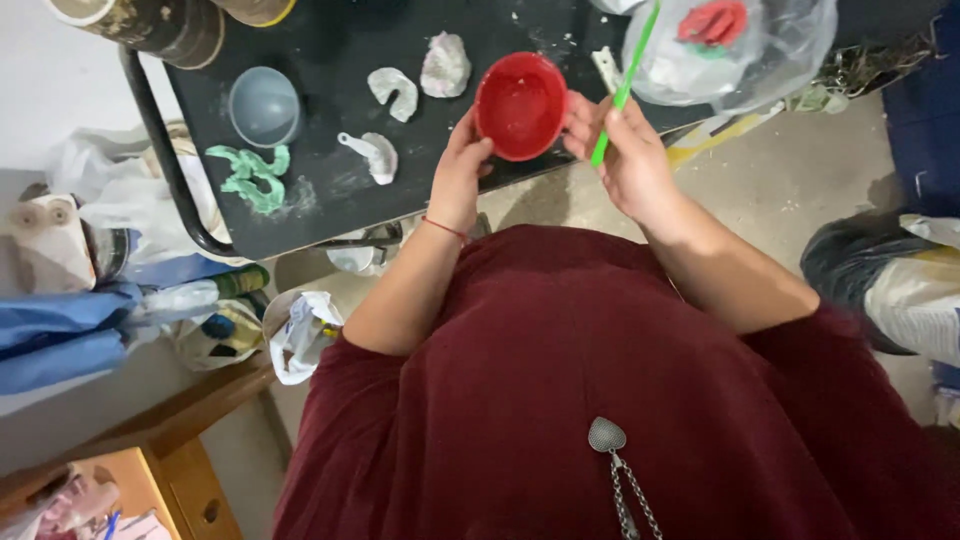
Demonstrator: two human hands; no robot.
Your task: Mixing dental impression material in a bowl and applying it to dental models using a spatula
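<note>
Green stick (625,85) top cut off

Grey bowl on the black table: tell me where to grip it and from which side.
Grip the grey bowl by its rim, coming from above. It sits upright and open-mouthed on the black table with clear space around it, so fingers can likely pinch the rim's near edge.

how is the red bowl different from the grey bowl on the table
The red bowl is bright red; the grey bowl is pale blue-grey. The red bowl is held up between the left hand and the right hand, which also grips a green stick; the grey bowl sits untouched on the black table. The red bowl is tilted toward the camera; the grey one rests flat. Both are small, round and open.
</note>
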